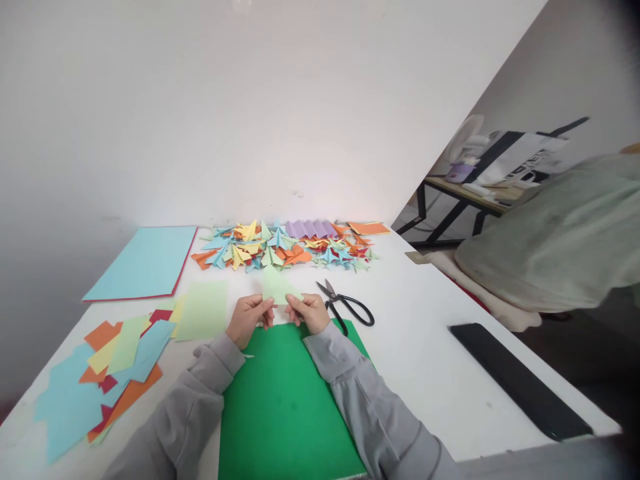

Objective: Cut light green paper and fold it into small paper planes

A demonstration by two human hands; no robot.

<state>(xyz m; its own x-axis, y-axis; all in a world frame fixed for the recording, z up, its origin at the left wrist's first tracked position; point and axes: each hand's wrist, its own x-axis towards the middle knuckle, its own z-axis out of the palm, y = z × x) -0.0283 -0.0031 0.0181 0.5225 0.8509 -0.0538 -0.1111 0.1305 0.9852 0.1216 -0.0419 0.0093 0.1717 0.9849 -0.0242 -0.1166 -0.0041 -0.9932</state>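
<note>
A light green piece of paper (276,285), with one slanted edge, is held up between both hands above the far end of a green sheet (293,400). My left hand (249,317) pinches its lower left corner between thumb and fingers. At the lower right, my right hand (309,312) pinches it in the same way. Just right of that hand lie black-handled scissors (345,303), their blades apart and one handle reaching over the green sheet. Behind the paper sits a heap of folded paper planes (273,253) in several colours.
Loose coloured paper pieces (75,393) and a pale green sheet (203,310) lie to the left. Farther back are a blue sheet stack (145,260), pleated purple paper (311,229) and orange paper (369,228). A long black object (517,380) lies right. A person's sleeve (555,233) borders the table.
</note>
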